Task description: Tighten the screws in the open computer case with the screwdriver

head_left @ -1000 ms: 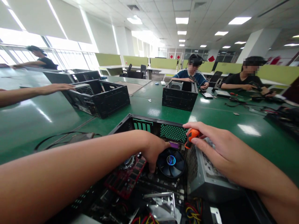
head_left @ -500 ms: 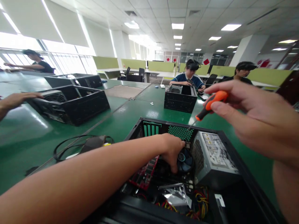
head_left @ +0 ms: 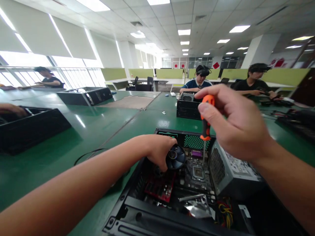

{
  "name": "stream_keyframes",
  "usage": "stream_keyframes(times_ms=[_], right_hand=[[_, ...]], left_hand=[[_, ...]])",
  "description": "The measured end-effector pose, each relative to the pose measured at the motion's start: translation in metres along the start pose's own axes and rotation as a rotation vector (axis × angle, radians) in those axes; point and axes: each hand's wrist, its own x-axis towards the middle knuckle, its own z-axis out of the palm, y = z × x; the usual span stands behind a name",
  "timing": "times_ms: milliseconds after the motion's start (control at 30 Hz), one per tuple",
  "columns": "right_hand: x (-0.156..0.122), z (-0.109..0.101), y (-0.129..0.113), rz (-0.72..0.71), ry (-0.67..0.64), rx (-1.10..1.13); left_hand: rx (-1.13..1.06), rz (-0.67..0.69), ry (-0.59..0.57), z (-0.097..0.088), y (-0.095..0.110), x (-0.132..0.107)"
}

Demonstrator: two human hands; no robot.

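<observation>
My left hand point(head_left: 161, 152) grips a round black CPU cooler fan point(head_left: 177, 158), tilted above the left part of an open computer case point(head_left: 169, 226). To the fan's right, the bare CPU socket point(head_left: 198, 172) shows on the motherboard point(head_left: 188, 183). Between thumb and fingers, my right hand point(head_left: 236, 121) holds an orange and black screwdriver point(head_left: 206, 126), its shaft pointing down over the board; whether the tip touches anything I cannot tell. A red circuit card point(head_left: 161, 190) sits below the fan, and the metal power supply point(head_left: 236, 170) is at the right of the case.
Loose coloured cables point(head_left: 225, 213) and a shiny metal bracket point(head_left: 198, 208) lie inside the case. Other computer cases stand on the green table point(head_left: 118, 118), one point(head_left: 31, 131) at left with another person's hand point(head_left: 12, 108) in it. Co-workers sit beyond.
My left hand has moved left with the cooler fan, uncovering the CPU socket. The screwdriver has come left and turned from slanted to nearly upright. The view has shifted.
</observation>
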Motion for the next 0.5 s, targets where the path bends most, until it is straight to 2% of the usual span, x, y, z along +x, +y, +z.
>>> stream_keyframes(times_ms=[100, 200, 400, 500], right_hand=[[0.002, 0.016, 0.015, -0.017, -0.170, 0.006], [0.007, 0.025, 0.032, -0.017, -0.291, 0.058], [0.005, 0.043, 0.062, 0.042, -0.215, 0.218], [-0.004, 0.045, 0.068, 0.003, -0.318, 0.299]], left_hand=[[0.035, -0.020, -0.058, 0.006, 0.006, 0.002], [0.051, 0.026, 0.000, 0.013, 0.008, 0.006], [0.016, -0.008, 0.015, 0.017, -0.003, 0.013], [-0.014, 0.024, 0.046, 0.019, -0.011, 0.017]])
